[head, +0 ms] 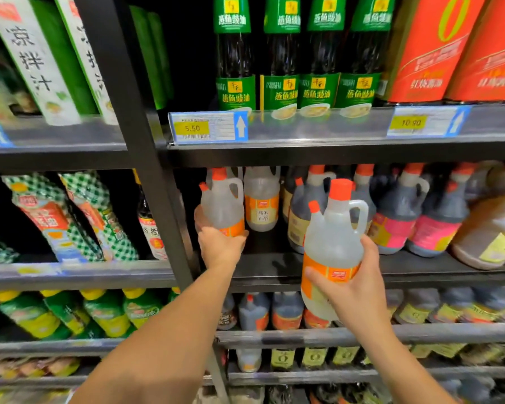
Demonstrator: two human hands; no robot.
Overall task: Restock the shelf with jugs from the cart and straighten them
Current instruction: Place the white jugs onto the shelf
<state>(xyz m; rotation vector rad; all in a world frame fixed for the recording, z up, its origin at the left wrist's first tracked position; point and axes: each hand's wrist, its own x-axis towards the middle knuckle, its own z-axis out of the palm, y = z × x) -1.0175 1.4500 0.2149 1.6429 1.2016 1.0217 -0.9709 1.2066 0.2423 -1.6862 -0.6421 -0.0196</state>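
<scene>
Two clear jugs are in my hands right now. My left hand [220, 243] cups the left jug [222, 199] low on its body, fingers curled round the orange label. It sits at the left end of the shelf [274, 269], just in front of a back jug [261, 199] of the same kind; I cannot tell whether its base rests on the board. My right hand [353, 284] wraps the right jug [333, 240] at the label band, thumb in front, holding it upright in the air before the shelf edge, near the dark jugs [397, 211]. I judge both full and fairly heavy, with stiff plastic walls and a smooth skin that could slip. The looped handle by the neck looks the safer hold; low on the belly suits pushing. Both forearms reach forward and upward.
</scene>
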